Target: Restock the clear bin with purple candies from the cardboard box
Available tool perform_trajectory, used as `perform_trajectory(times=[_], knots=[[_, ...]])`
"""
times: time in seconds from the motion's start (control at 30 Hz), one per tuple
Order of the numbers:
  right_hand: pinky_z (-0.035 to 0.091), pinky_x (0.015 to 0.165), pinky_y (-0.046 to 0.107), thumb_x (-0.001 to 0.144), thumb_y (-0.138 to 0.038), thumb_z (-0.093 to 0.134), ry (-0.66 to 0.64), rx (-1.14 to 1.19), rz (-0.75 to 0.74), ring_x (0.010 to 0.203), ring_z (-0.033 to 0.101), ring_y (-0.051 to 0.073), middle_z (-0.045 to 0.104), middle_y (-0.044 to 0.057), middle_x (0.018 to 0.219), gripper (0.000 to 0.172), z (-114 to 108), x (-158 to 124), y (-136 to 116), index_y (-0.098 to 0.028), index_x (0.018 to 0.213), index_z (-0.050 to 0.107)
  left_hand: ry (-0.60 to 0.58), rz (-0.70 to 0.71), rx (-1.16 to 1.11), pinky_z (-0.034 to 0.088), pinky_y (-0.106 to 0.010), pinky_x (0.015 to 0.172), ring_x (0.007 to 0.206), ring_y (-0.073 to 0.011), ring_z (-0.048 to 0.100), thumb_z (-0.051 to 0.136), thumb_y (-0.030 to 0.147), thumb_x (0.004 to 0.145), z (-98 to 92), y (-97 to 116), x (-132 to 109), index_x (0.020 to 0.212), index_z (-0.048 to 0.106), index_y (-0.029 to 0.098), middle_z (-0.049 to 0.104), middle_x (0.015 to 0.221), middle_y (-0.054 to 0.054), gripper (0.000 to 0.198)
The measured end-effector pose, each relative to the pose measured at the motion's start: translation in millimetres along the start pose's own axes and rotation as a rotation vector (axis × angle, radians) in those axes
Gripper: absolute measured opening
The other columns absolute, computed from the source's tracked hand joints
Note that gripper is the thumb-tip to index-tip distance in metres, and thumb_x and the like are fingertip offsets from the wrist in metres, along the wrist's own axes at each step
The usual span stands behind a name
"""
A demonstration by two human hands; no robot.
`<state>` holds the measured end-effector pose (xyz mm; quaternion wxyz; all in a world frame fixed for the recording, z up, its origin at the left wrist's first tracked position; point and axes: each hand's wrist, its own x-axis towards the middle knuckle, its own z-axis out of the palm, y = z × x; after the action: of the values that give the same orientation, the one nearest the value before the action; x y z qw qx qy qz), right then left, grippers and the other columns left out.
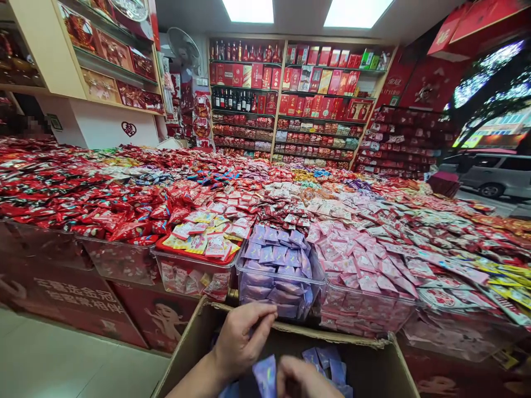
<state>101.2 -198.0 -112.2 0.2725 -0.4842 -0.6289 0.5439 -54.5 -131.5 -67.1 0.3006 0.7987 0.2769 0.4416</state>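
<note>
Over an open cardboard box, my left hand has its thumb and fingers closed together. Whatever its fingertips may hold is too small or hidden to make out. My right hand, low in the view and partly cut off, has curled fingers against a small purple sachet and seems to pinch its edge. More purple sachets lie inside the box, partly behind my right hand. Just beyond the box's far edge stands a clear plastic bin, stacked with rows of the same purple packets.
To the left of that bin is one with yellow and pink packets; to its right are pink packets. Red packets fill the left side. Shelves of bottles and red boxes line the back wall. A grey vehicle is outside.
</note>
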Motion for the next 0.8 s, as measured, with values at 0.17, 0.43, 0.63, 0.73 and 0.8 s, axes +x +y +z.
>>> perform_trajectory(times=[0.17, 0.43, 0.63, 0.73, 0.8], knots=[[0.036, 0.059, 0.020, 0.069, -0.018, 0.056, 0.389, 0.118, -0.188, 0.063, 0.042, 0.009, 0.043, -0.004, 0.069, 0.015, -22, -14, -43, -0.020, 0.074, 0.042, -0.105, -0.356, -0.402, 0.049, -0.025, 0.064, 0.072, -0.0163, 0.062, 0.049, 0.030, 0.080, 5.1, 12, 6, 0.105, 0.052, 0.014, 0.066, 0.082, -0.006, 0.030], [0.042, 0.066, 0.026, 0.066, -0.031, 0.065, 0.411, 0.600, -0.092, 0.071, 0.053, 0.012, 0.058, 0.003, 0.079, 0.027, -16, 4, -25, -0.016, 0.085, 0.053, -0.055, -0.554, -0.709, 0.046, -0.030, 0.074, 0.083, -0.0190, 0.061, 0.060, 0.024, 0.073, 21.5, 5, 3, 0.104, 0.051, 0.012, 0.067, 0.084, -0.007, 0.035], [0.037, 0.053, 0.020, 0.061, -0.030, 0.069, 0.471, 0.646, -0.070, 0.055, 0.047, 0.008, 0.054, -0.003, 0.059, 0.021, -14, 2, -21, -0.015, 0.067, 0.055, -0.056, -0.553, -0.587, 0.047, -0.024, 0.065, 0.073, -0.0158, 0.061, 0.064, 0.024, 0.068, 21.8, 4, 3, 0.092, 0.058, 0.012, 0.067, 0.079, -0.005, 0.028], [0.035, 0.052, 0.019, 0.061, -0.028, 0.069, 0.527, 0.592, -0.089, 0.054, 0.045, 0.007, 0.053, -0.004, 0.058, 0.020, -7, -2, -22, -0.015, 0.066, 0.055, -0.082, -0.514, -0.401, 0.046, -0.023, 0.062, 0.067, -0.0147, 0.059, 0.065, 0.025, 0.067, 19.7, 6, 2, 0.083, 0.062, 0.012, 0.066, 0.074, -0.003, 0.021], [0.036, 0.053, 0.020, 0.063, -0.030, 0.067, 0.550, 0.565, -0.102, 0.057, 0.046, 0.008, 0.054, -0.002, 0.062, 0.019, -6, -5, -24, -0.016, 0.069, 0.056, -0.081, -0.505, -0.369, 0.046, -0.023, 0.061, 0.066, -0.0147, 0.058, 0.063, 0.026, 0.068, 18.4, 9, 1, 0.080, 0.064, 0.013, 0.065, 0.072, -0.004, 0.018]])
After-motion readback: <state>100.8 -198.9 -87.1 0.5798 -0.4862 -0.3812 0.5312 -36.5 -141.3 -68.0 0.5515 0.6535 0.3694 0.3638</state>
